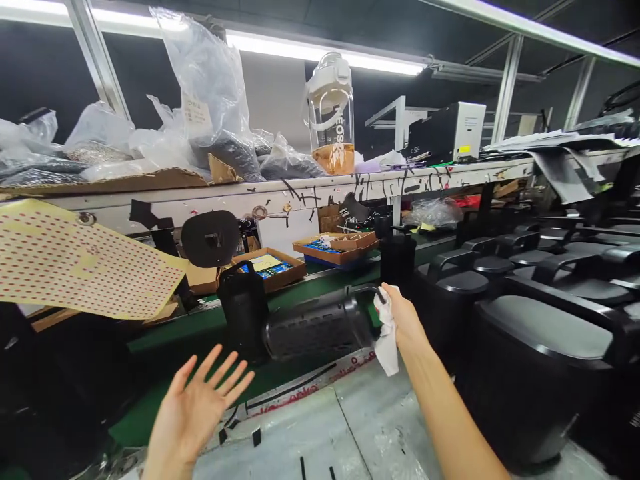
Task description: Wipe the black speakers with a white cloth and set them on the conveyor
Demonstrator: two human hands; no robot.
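My right hand [400, 317] is closed round the handle of a black, cylinder-shaped portable speaker [313, 327]. It also has a crumpled white cloth [387, 340] in its grip, with one end hanging down. The speaker is tilted onto its side above the green belt, its patterned body pointing left. My left hand [197, 407] is open, palm up and fingers spread, below and left of the speaker's far end, touching nothing. Behind that end stands another black speaker [243, 307] with a top handle.
Many black handled units [545, 327] crowd the right side. A yellow sheet with red dots [90, 260] hangs at left. Cardboard trays [280, 277] with blue parts sit beyond the green belt [165, 347]. A shelf [280, 193] above carries plastic bags and a drink bottle [332, 120].
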